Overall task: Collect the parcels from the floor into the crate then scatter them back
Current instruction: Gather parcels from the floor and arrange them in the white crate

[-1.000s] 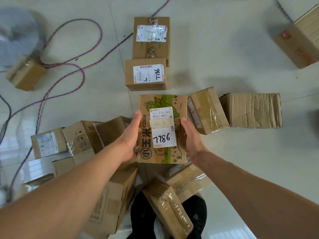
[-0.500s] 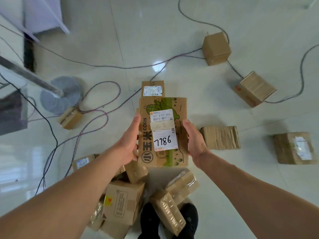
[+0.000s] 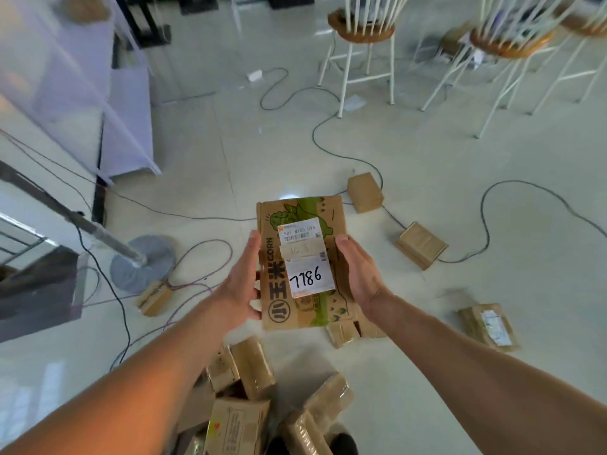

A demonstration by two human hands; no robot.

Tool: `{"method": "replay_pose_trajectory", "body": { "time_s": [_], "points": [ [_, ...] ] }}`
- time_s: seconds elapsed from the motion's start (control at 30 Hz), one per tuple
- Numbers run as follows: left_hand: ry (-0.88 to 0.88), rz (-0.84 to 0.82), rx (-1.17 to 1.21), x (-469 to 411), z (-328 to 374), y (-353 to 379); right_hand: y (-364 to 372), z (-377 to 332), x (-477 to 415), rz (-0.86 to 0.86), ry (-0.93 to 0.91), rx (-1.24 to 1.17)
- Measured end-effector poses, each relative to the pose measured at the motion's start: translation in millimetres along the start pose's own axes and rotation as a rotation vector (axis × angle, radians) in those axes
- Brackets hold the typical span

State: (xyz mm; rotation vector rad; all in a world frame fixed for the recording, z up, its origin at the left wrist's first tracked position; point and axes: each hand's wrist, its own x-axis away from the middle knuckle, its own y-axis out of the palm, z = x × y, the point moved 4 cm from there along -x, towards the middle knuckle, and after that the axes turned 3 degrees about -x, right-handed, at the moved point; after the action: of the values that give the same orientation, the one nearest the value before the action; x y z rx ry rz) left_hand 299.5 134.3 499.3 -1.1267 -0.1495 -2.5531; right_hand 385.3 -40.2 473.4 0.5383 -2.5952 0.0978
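I hold a flat cardboard corn parcel (image 3: 331, 211) with green print and a white label reading 7786, well above the floor, between both hands. My left hand (image 3: 241, 284) grips its left edge, thumb on the top face. My right hand (image 3: 359, 274) grips its right edge. Several brown parcels (image 3: 249, 389) lie heaped below my arms near my feet. Other parcels lie scattered: one at the far centre (image 3: 365, 192), one to its right (image 3: 421, 245), one at the right (image 3: 489, 326), one at the left (image 3: 153, 297). No crate is in view.
Cables (image 3: 328, 139) snake across the pale tiled floor. A fan stand with a round grey base (image 3: 141, 267) leans at the left beside a dark box (image 3: 39, 290). White-legged stools (image 3: 361, 44) stand at the back right. A white-draped table (image 3: 65, 83) fills the upper left.
The view has tilted up and the corn parcel has risen higher off the floor in both hands. Stools and far floor now show. My grip is unchanged.
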Motion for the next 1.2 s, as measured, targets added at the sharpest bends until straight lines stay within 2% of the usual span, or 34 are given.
{"method": "replay_pose_trajectory", "body": {
  "time_s": [0.33, 0.53, 0.87, 1.2],
  "points": [
    [0.248, -0.081, -0.116, 110.1, 100.7, 23.8, -28.0, -127.8, 84.6, 0.164, -0.239, 0.012],
    [0.37, -0.227, -0.148, 163.2, 141.8, 48.1, -52.9, -174.0, 147.0, 0.347, -0.37, -0.042],
    [0.478, -0.425, -0.221, 239.8, 152.6, 65.7, -60.2, -194.8, 253.2, 0.609, -0.451, -0.093],
    [0.522, -0.634, -0.226, 291.9, 149.9, 80.7, -61.9, -198.5, 334.7, 0.725, -0.518, -0.112]
  ]
}}
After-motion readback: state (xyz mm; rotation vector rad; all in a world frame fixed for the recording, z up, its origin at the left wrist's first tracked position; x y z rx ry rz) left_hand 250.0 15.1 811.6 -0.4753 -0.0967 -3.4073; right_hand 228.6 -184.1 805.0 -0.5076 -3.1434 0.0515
